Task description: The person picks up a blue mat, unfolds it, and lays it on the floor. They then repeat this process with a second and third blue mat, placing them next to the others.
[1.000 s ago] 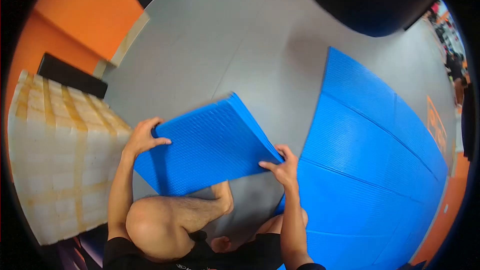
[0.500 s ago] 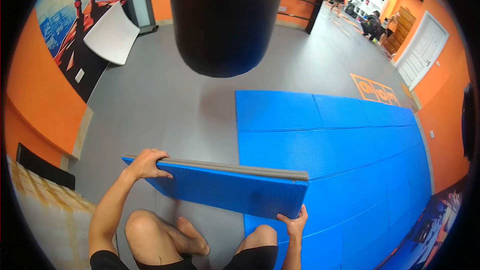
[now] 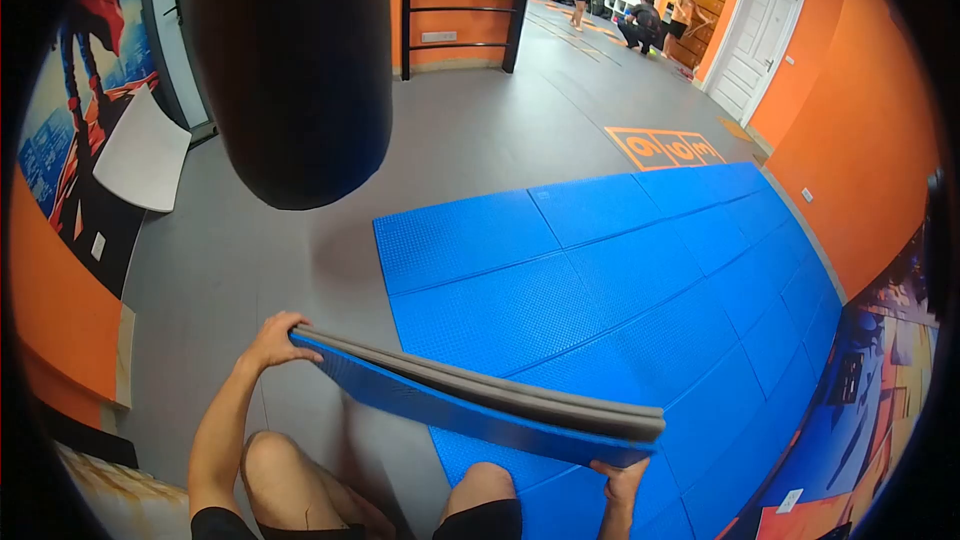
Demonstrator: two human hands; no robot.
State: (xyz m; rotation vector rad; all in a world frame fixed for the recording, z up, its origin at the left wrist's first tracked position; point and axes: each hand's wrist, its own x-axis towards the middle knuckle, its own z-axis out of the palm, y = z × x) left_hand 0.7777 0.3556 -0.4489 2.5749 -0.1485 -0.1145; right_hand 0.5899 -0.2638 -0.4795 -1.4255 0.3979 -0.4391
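At the upper left we see a white board (image 3: 145,152) that appears to lean on the wall, presumably stood out of the way. Right of it a punching bag (image 3: 295,70) fills the top of the frame; its upper end is cut off, but the shadow below suggests it hangs.

Left of the lower centre, our left hand (image 3: 278,342) is partly closed over the mat's far left corner, thumb on the blue face. The blue-and-grey mat (image 3: 440,408) slants across the lower centre, up on its long side. Blue floor mats (image 3: 600,310) spread behind it and to the right, laid edge to edge, likely to make one padded surface. Our right hand (image 3: 622,483) grips the lower right corner, thumb in front, its other fingers mostly hidden; holding opposite ends probably balances the load.

At the upper right stands a door (image 3: 757,40).

We count two hands, one held mat, one bag, one board and at least four distant people (image 3: 643,23); the floor panels we cannot count surely.
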